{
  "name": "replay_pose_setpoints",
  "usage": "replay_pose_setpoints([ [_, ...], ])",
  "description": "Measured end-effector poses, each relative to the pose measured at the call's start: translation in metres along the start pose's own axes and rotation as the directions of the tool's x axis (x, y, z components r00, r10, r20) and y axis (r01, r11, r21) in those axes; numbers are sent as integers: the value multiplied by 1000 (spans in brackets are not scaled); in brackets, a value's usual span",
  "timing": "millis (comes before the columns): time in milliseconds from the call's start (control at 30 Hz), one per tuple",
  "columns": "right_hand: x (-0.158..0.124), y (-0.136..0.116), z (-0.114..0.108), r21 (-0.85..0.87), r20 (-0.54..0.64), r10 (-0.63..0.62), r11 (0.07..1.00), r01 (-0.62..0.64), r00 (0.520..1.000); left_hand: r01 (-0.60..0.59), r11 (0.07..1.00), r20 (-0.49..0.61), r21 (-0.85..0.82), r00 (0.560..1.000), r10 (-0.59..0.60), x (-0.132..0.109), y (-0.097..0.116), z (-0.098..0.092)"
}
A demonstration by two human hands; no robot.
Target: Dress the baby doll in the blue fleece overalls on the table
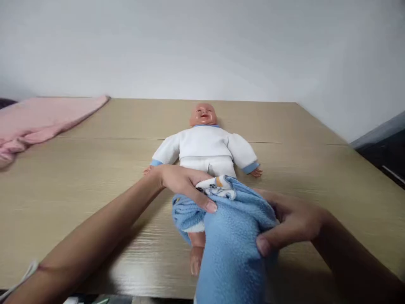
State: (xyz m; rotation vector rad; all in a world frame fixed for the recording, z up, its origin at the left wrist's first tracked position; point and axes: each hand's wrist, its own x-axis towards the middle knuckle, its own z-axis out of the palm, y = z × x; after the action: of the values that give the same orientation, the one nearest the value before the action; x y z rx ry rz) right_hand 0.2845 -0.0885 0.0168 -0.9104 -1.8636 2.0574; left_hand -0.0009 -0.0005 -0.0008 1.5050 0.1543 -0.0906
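Note:
A baby doll (pixel 205 145) in a white suit with blue cuffs lies on its back in the middle of a wooden table (pixel 95 177), head away from me. Blue fleece trousers (pixel 230 236) with a patterned lining are bunched around the doll's legs; one bare foot sticks out below. My left hand (pixel 185 183) grips the left side of the trousers' waistband, fingers curled over the cloth. My right hand (pixel 289 221) pinches the right side of the fleece, thumb pressed on top.
A pink blanket (pixel 38 120) lies crumpled at the table's far left corner. A white wall stands behind the table. A dark surface shows past the table's right edge.

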Motion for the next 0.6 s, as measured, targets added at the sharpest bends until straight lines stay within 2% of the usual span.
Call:
replay_pose_setpoints([
  [133, -6, 0, 2, 59, 37, -25, 998, 23, 999, 35, 999, -66, 30, 997, -33, -1, -3, 3],
  [300, 9, -5, 6, 61, 247, 9, 998, -25, 969, 1, 998, -130, 57, 991, 6, 2, -5, 8],
  [400, 17, -6, 7, 7, 271, -11, 1000, 9, 962, 27, 1000, -26, -10, 999, -27, 1, -6, 6],
  [500, 16, -2, 8, 5, 192, -61, 998, 61, 980, 75, 996, 151, -47, 986, -67, -1, -6, 3],
  [600, 12, 7, 10, 100, 103, -69, 993, 59, 992, 65, 998, 168, -6, 984, -63, -1, -5, 2],
])
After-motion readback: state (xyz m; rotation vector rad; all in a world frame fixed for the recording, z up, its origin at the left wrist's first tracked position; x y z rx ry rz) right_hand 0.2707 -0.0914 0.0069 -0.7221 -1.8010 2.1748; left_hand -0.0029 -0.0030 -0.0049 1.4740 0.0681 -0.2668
